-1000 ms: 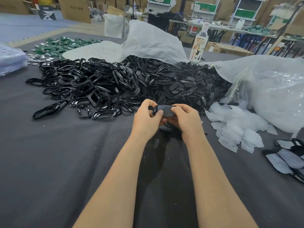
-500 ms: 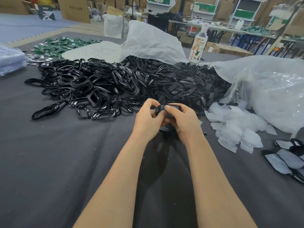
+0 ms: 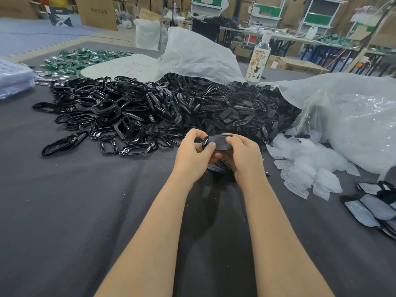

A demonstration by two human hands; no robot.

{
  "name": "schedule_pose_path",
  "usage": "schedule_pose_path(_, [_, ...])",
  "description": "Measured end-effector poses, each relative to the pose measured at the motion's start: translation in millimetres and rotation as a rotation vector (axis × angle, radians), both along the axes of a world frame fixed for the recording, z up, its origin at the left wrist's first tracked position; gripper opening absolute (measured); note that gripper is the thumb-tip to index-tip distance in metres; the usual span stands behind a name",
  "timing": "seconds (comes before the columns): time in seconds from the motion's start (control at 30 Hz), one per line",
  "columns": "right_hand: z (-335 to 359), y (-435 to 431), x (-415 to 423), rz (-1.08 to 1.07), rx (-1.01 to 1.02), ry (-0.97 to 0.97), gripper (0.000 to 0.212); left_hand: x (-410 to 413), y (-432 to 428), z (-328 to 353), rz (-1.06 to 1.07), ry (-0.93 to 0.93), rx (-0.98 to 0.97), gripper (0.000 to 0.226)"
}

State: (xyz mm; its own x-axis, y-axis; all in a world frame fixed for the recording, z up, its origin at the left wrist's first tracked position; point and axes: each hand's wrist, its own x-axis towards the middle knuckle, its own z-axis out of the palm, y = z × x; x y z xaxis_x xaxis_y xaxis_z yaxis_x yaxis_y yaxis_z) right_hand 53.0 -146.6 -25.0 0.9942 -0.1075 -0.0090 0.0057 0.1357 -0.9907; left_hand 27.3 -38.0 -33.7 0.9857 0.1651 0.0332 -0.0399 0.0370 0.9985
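My left hand (image 3: 192, 156) and right hand (image 3: 244, 158) pinch the flat black plastic shell (image 3: 220, 142); I'd squeeze its edges evenly.

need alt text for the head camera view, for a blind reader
A left hand and a right hand grip a small black plastic part together over a dark cloth-covered table. Behind them a big heap of black plastic frames lies beside clear plastic bags.
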Motion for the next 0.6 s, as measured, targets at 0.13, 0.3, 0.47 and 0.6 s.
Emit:
schedule_pose_path(0.13, [-0.6, 1.1, 0.2, 0.021, 0.017, 0.004, 0.030, 0.7, 1.0, -1.1, 0.018, 0.004, -0.005, 0.016])
schedule_pose_path(0.3, [-1.5, -3.3, 2.6, 0.149, 0.104, 0.043, 0.028, 1.5, 4.0, -1.1, 0.077, -0.011, -0.049, 0.018])
schedule_pose_path(0.47, [-6.1, -5.1, 2.4, 0.079, -0.185, -0.022, 0.011, 1.3, 5.3, -1.4, 0.113, -0.027, -0.035, 0.021])
schedule_pose_path(0.6, [-7.1, -3.5, 2.7, 0.001, -0.291, -0.067, 0.014, 0.2, 2.3, -0.7, 0.128, -0.019, 0.069, 0.021])
